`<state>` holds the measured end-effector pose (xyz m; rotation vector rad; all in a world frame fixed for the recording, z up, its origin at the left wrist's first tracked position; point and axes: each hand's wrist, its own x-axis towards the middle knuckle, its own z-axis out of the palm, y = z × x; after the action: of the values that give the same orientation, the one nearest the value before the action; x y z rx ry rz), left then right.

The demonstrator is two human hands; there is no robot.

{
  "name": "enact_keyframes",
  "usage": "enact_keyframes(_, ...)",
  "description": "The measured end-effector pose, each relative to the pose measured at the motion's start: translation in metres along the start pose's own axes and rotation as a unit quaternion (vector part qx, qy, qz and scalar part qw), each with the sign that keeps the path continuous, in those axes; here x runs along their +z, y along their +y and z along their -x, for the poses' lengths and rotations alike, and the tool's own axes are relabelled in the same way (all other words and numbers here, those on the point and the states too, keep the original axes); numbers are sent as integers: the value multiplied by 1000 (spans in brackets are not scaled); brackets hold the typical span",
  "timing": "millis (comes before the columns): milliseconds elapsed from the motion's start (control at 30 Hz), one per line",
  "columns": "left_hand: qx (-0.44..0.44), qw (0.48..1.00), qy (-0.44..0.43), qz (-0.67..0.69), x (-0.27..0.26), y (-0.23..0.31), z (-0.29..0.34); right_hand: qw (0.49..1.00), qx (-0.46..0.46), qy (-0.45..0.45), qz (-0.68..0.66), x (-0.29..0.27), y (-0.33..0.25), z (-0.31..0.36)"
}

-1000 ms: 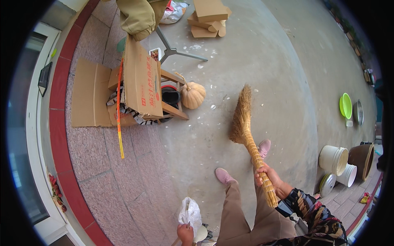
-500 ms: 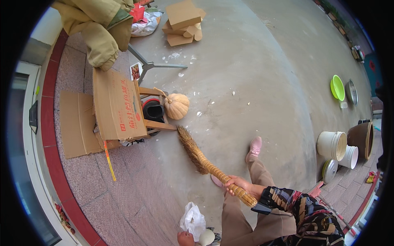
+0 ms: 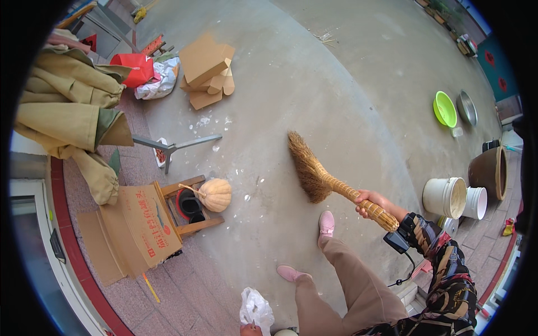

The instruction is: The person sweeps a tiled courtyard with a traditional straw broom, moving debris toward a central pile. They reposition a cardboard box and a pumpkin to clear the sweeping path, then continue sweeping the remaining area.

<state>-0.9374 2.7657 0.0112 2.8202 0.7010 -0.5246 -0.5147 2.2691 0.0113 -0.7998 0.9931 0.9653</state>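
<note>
My right hand (image 3: pixel 372 206) is closed around the bound handle of a straw hand broom (image 3: pixel 328 180). The broom tilts up and leftward, its brush spread over the concrete past my pink shoes (image 3: pixel 327 224). A black device with a cable hangs by that wrist. My left hand cannot be made out. At the bottom edge lies a white plastic bag (image 3: pixel 256 308), beside a reddish-brown rounded thing (image 3: pixel 250 330) that is cut off and hard to identify.
A peach-coloured pumpkin (image 3: pixel 215 195) sits by a wooden stool (image 3: pixel 199 225) and a flattened carton (image 3: pixel 140 229). Cardboard boxes (image 3: pixel 204 61), a metal stand leg (image 3: pixel 196 141) and hanging khaki clothes (image 3: pixel 73 117) are on the left. White buckets (image 3: pixel 443 197), a brown pot (image 3: pixel 486 175) and a green basin (image 3: pixel 444 109) stand right.
My right hand and the broom have moved up and to the right in view, the brush away from the stool. The view has shifted, and both pink shoes now show more fully.
</note>
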Motion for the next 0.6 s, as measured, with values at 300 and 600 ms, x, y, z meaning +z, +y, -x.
enact_keyframes(300, 25, 999, -14, -25, -36, 124, -102, 995, -66, 39, 56, 9, -39, 36)
enact_keyframes(600, 77, 997, -22, -11, -71, 189, -204, 998, -14, 66, 10, 1, -129, -1)
